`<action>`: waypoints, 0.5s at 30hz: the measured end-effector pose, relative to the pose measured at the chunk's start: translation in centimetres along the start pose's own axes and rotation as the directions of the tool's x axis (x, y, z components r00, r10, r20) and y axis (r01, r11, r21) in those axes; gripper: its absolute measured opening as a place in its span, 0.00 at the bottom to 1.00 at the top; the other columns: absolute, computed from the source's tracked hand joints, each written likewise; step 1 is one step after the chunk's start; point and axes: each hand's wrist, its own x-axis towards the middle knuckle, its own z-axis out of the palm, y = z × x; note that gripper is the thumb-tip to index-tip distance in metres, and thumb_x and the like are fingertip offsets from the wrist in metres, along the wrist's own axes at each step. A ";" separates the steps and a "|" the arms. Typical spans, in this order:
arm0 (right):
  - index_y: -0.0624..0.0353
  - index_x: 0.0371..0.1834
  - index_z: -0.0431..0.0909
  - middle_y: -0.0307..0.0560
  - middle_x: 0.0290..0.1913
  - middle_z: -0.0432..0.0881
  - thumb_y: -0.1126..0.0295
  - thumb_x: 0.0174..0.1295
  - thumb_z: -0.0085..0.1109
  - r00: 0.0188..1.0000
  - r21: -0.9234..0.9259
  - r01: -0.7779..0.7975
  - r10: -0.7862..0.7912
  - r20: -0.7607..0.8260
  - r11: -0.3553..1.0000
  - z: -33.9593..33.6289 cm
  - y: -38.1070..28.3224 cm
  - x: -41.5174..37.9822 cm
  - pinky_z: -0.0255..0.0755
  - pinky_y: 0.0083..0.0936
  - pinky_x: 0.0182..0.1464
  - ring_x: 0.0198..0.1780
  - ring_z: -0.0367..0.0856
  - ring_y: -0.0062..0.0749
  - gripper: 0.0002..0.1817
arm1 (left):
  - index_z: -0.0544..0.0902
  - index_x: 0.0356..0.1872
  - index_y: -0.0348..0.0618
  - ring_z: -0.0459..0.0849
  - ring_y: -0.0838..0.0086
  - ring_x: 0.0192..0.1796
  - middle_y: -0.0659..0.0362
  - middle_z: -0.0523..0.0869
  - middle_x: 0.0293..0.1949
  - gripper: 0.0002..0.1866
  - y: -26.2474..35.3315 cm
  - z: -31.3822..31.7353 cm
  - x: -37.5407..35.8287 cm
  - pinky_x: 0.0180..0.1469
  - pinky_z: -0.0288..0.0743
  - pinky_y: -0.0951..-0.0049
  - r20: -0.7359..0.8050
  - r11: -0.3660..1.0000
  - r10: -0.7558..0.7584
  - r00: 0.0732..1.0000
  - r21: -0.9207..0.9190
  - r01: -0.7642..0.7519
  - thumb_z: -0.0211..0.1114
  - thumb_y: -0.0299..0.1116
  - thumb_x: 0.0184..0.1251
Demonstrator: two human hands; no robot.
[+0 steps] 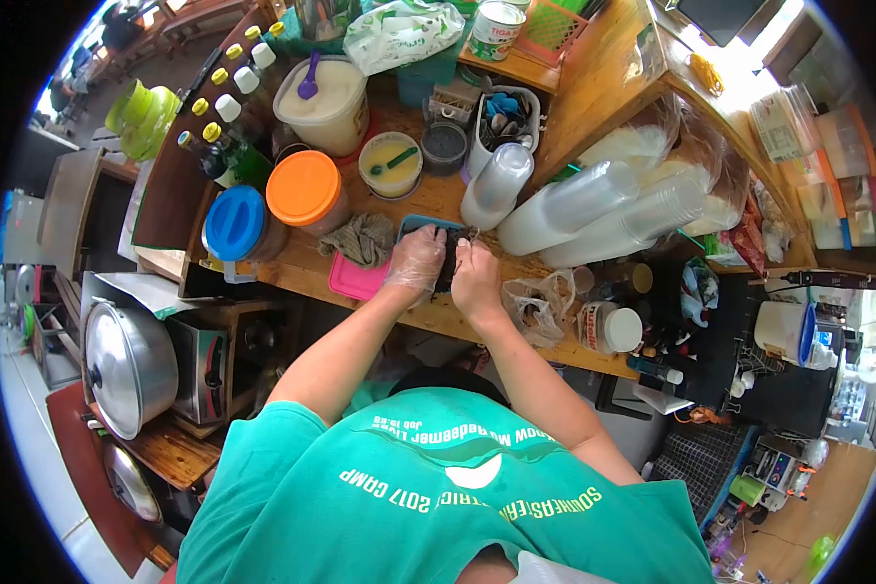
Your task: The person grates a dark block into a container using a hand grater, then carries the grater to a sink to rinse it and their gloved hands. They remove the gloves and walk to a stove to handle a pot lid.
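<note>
My left hand (pixel 417 261), in a thin clear plastic glove, rests on a dark block of food (pixel 452 261) lying on a blue board (pixel 420 224) stacked over a pink board (pixel 355 280). My right hand (pixel 476 274) is bare and grips something small and thin right against the dark block; what it holds is too small to tell. Both hands touch above the wooden counter (pixel 467 316), and my forearms reach up from my green T-shirt.
A grey rag (pixel 362 239) lies left of the boards. Tubs with orange (pixel 305 188) and blue (pixel 236 223) lids, a white bucket (pixel 325 101), bottles and stacked clear plastic cups (pixel 594 206) crowd the counter. A metal pot lid (pixel 131 367) sits low left.
</note>
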 end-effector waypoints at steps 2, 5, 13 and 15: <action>0.70 0.33 0.77 0.68 0.38 0.79 0.66 0.70 0.40 1.000 0.010 0.005 -0.005 0.005 1.000 0.2 -0.6 -0.1 0.68 0.49 0.47 0.43 0.76 0.65 0.19 | 0.82 0.40 0.40 0.82 0.43 0.42 0.39 0.84 0.37 0.18 0.5 -1.0 -0.5 0.46 0.75 0.49 0.011 0.998 -0.035 0.999 -0.052 0.035 0.53 0.46 0.71; 0.70 0.34 0.77 0.68 0.38 0.79 0.66 0.70 0.40 1.000 0.046 0.011 -0.011 0.002 0.999 0.4 -0.7 0.3 0.68 0.49 0.48 0.43 0.76 0.65 0.18 | 0.81 0.38 0.40 0.82 0.42 0.42 0.39 0.84 0.35 0.17 3.2 -3.3 -1.8 0.44 0.75 0.49 0.031 0.976 -0.048 0.998 -0.210 0.054 0.54 0.45 0.70; 0.70 0.36 0.77 0.69 0.40 0.79 0.66 0.70 0.40 1.000 0.028 -0.001 0.000 0.025 1.000 0.0 -0.4 0.2 0.67 0.50 0.49 0.44 0.75 0.65 0.18 | 0.81 0.38 0.39 0.81 0.41 0.42 0.39 0.83 0.36 0.16 -0.1 0.2 -0.6 0.42 0.74 0.50 -0.018 0.997 -0.037 0.999 -0.067 0.036 0.55 0.43 0.70; 0.71 0.35 0.77 0.69 0.41 0.79 0.67 0.70 0.40 1.000 0.004 0.001 -0.002 0.027 1.000 0.5 -0.5 0.1 0.67 0.50 0.50 0.45 0.75 0.64 0.18 | 0.81 0.37 0.39 0.81 0.41 0.42 0.39 0.83 0.36 0.17 0.0 -0.4 -0.4 0.43 0.75 0.50 -0.013 0.997 -0.042 0.999 -0.063 0.041 0.55 0.43 0.70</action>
